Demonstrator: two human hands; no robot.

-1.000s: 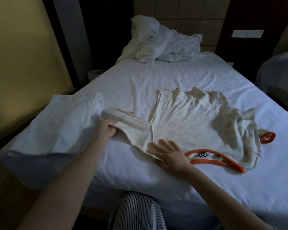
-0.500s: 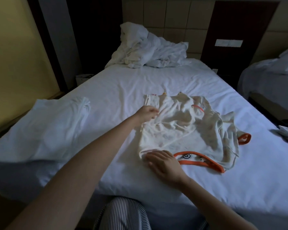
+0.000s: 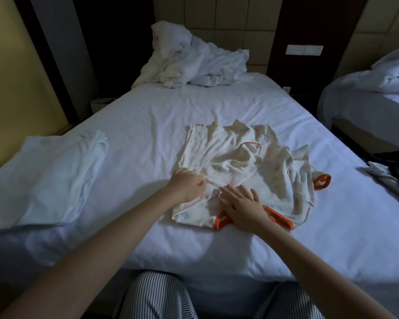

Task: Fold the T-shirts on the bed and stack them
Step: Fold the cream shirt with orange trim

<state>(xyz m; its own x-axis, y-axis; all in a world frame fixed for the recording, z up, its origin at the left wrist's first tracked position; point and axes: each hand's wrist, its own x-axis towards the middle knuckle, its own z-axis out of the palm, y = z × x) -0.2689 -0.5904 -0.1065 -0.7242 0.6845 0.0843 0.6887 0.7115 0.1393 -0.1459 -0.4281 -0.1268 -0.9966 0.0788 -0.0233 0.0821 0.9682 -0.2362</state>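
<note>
**Cream T-shirt under both hands**

I see the T-shirt (image 3: pixel 235 162) (cream, orange trim) lying rumpled on the bed (image 3: pixel 148 116), near its front edge. The right hand (image 3: pixel 242 203) lies flat on it beside the collar, fingers straight. The left hand (image 3: pixel 187 185) is curled on its left side, and I can't tell whether it pinches cloth. A pale folded cloth (image 3: pixel 55 171) lies well apart to the left.

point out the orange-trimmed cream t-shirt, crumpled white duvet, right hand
orange-trimmed cream T-shirt (image 3: pixel 235 157): head view, wrinkled middle
crumpled white duvet (image 3: pixel 194 63): head view, centre folds
right hand (image 3: pixel 244 203): head view, its back

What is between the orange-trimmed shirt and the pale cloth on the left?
Just bare sheet, crossed lower down by the left forearm, in the head view.
</note>
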